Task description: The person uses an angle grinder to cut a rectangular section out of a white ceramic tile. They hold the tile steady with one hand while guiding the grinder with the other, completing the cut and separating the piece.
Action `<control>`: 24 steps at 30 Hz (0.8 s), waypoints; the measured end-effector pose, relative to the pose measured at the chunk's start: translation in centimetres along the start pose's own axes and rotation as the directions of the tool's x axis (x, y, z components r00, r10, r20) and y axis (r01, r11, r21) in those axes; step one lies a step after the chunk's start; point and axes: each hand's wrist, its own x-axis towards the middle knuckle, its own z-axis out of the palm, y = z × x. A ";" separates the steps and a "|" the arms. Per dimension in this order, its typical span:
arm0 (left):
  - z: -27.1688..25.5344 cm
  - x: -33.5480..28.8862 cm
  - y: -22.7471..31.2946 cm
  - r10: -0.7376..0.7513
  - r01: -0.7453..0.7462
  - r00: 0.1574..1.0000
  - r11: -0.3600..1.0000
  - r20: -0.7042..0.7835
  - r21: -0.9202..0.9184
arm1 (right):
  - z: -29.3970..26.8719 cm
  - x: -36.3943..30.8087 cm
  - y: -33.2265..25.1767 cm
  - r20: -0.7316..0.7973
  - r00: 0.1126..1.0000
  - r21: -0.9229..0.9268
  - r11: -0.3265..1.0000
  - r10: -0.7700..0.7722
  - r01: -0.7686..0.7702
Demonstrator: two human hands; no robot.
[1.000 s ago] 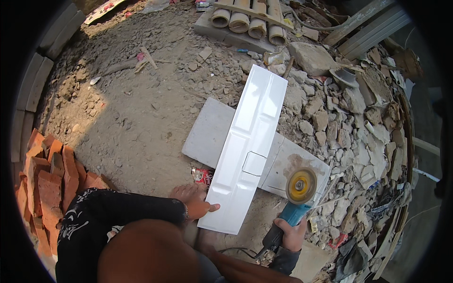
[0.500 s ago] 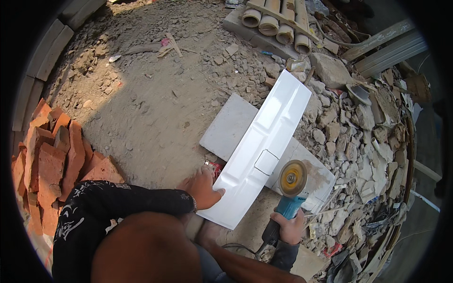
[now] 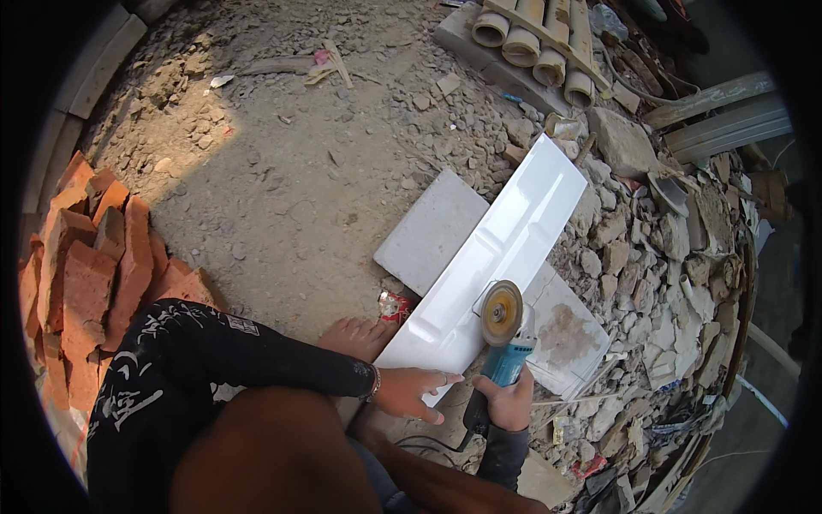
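Note:
My right hand (image 3: 509, 401) is wrapped round the body of a teal and black angle grinder (image 3: 509, 363). Its worn yellowish cutting disc (image 3: 502, 313) faces up and hides part of a dark square outline on a glossy white ribbed tile (image 3: 522, 197). Whether the disc touches the tile or spins, I cannot tell. My left hand (image 3: 413, 392) lies at the near end of the tile with its fingers stretched out, holding nothing. The long tile rests slantwise across a grey concrete slab (image 3: 434, 230). A bare foot (image 3: 358, 339) is beside its near left edge.
Broken red bricks (image 3: 90, 278) are piled at the left. Rubble (image 3: 634, 274) covers the right side, and bamboo poles (image 3: 522, 47) lie at the top. A red packet (image 3: 394, 306) sits by the foot. A black cord (image 3: 428, 441) trails from the grinder.
My left hand has shifted right from the tile's left edge to its near end. The grinder has moved left and slightly closer, so its disc now overlaps the outlined square.

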 end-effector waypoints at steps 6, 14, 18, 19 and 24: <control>-1.8 -1.3 -0.4 0.016 0.244 0.876 0.849 -0.483 0.469 | -0.8 -0.7 0.1 -0.047 0.999 0.010 1.000 0.024 -0.024; -4.7 -2.5 0.6 -0.537 0.684 0.693 0.701 -0.482 0.203 | -1.9 -1.9 -0.2 -0.117 0.991 0.148 0.987 0.071 -0.053; -4.0 -2.5 0.5 -0.446 0.636 0.720 0.730 -0.532 0.249 | -2.3 -1.9 -0.2 -0.110 0.993 0.075 0.996 0.051 -0.043; -3.7 -2.6 0.4 -0.445 0.646 0.707 0.723 -0.550 0.245 | -2.3 -2.0 -0.3 -0.112 0.992 0.068 0.997 0.049 -0.042; -3.3 -2.9 -0.5 -0.444 0.661 0.634 0.736 -0.633 0.146 | -2.2 -2.3 -0.7 -0.124 0.991 0.083 0.996 0.048 -0.038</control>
